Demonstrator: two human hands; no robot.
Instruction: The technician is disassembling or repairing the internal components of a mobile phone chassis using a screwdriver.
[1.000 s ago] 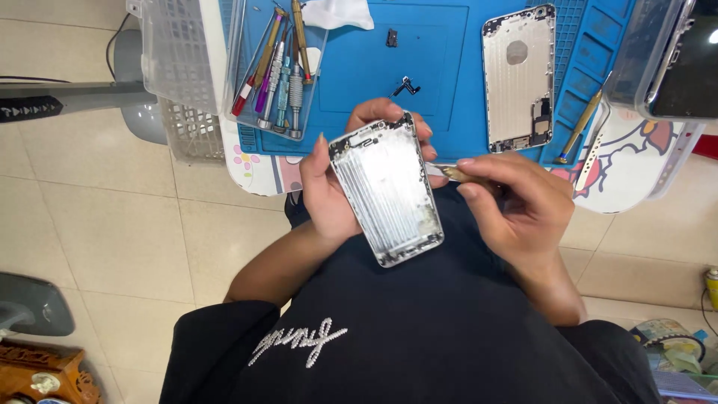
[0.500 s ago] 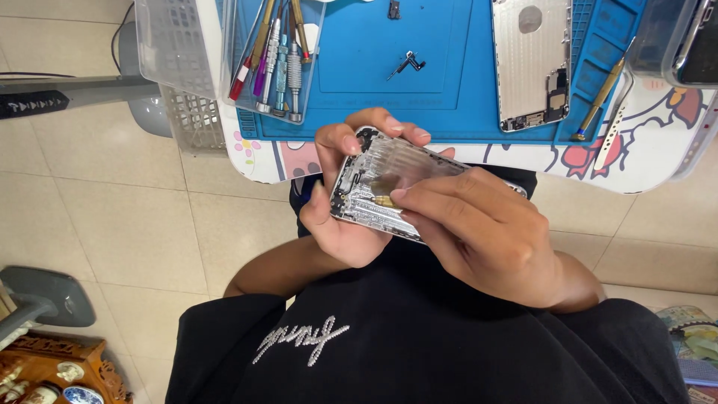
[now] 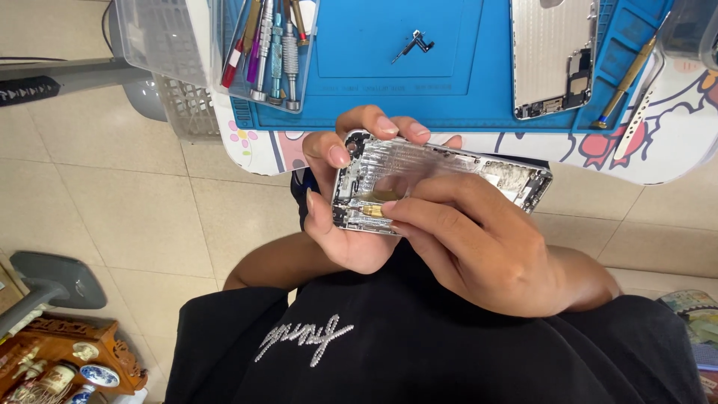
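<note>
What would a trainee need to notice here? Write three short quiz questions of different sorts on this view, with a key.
1. True or false: the left hand cradles the silver phone housing from beneath.
2. Multiple choice: the right hand presses a small brass-coloured tool tip into which part of the housing? A) the end nearer the left hand B) the far end C) the outside back
3. Fill in: the second phone housing lies on the ____ work mat.

Key
1. True
2. A
3. blue
</note>
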